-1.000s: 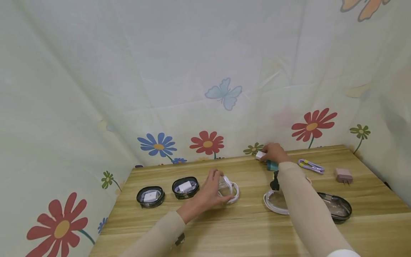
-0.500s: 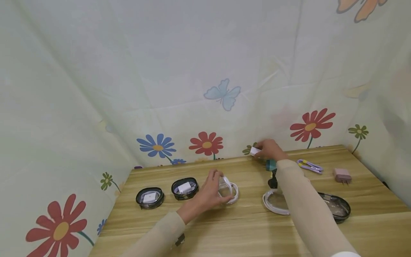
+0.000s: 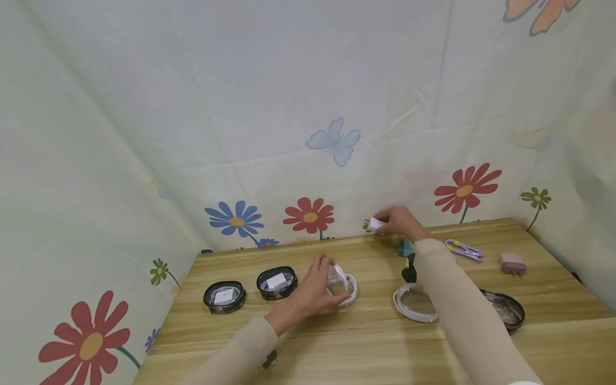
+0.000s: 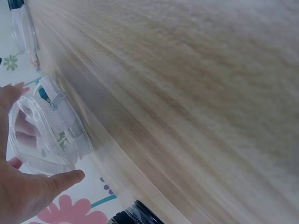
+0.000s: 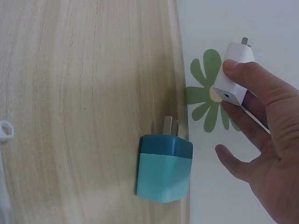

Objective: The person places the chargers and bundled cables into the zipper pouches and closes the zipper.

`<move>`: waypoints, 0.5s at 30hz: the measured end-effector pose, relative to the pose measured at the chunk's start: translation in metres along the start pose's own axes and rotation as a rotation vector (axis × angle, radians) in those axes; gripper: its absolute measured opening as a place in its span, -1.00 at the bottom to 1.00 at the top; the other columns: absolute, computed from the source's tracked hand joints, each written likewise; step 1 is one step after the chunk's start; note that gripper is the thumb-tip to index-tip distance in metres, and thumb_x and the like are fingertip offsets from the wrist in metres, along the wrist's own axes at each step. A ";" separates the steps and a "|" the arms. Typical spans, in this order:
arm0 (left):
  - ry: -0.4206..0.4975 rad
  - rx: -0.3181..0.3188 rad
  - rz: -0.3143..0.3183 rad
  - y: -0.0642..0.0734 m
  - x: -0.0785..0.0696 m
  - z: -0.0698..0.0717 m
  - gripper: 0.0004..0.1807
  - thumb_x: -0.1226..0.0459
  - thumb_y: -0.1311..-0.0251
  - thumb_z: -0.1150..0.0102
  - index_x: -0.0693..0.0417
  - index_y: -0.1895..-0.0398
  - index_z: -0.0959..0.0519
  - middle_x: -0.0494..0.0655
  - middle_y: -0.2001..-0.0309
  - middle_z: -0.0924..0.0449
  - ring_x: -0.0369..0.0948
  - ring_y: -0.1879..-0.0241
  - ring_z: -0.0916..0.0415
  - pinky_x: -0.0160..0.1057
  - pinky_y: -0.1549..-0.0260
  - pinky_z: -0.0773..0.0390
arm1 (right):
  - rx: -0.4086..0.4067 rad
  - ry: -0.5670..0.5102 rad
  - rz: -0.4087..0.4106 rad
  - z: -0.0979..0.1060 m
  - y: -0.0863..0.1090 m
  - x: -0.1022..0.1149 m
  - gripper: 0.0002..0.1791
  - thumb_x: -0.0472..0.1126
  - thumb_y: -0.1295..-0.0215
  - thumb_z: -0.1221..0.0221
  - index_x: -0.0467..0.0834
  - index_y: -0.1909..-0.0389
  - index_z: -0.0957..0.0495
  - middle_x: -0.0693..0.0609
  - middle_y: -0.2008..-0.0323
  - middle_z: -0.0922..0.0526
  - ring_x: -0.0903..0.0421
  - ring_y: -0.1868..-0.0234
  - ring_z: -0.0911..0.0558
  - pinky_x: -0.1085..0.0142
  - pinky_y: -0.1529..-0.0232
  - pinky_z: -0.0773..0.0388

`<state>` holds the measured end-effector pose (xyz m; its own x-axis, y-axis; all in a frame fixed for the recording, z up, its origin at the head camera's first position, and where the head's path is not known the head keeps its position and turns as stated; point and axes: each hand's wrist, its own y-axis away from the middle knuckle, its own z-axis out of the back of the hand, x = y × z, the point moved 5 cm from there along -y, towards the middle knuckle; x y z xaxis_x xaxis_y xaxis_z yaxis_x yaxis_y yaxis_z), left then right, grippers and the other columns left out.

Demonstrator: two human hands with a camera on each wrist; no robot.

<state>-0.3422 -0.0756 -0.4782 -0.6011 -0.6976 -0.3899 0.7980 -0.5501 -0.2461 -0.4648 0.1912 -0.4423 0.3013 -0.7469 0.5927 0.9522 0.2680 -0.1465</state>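
Note:
My right hand (image 3: pixel 400 222) pinches a white charger plug (image 5: pixel 235 74) between thumb and fingers, raised at the table's back edge, its metal prongs pointing away from the palm. Below it on the table lies a teal charger plug (image 5: pixel 164 169). My left hand (image 3: pixel 315 283) grips a clear, white-rimmed oval case (image 4: pixel 44 133) by its sides, thumb at one edge and fingers around the other. The case stands near the middle of the table, and a coiled white cable (image 3: pixel 353 290) shows at its right side in the head view.
Two black-rimmed cases (image 3: pixel 224 297) with white plugs inside stand left. Right of centre lie a black cord end (image 3: pixel 409 270), a white-rimmed clear case (image 3: pixel 415 305), a purple cable (image 3: pixel 464 249), a pink plug (image 3: pixel 512 263) and another black-rimmed case (image 3: pixel 510 311). A patterned cloth hangs behind.
My right hand has lifted the white charger plug and shifted it left, away from the teal plug. The left hand stays in place on the clear case.

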 end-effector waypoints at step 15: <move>-0.001 -0.004 -0.001 -0.001 -0.001 0.001 -0.13 -0.10 -0.04 -0.53 0.07 -0.23 -0.24 -0.03 -0.21 -0.18 -0.10 -0.10 -0.42 -0.14 -0.05 -0.59 | 0.041 0.051 0.058 0.003 0.000 0.009 -0.53 -0.23 -0.18 -0.45 -0.36 -0.07 -0.67 -0.22 0.06 -0.75 -0.03 0.16 -0.66 0.06 0.05 -0.61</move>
<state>-0.3421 -0.0748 -0.4771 -0.6020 -0.6975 -0.3887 0.7976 -0.5488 -0.2504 -0.4627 0.1864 -0.4348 0.3590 -0.7591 0.5430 0.9306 0.3357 -0.1459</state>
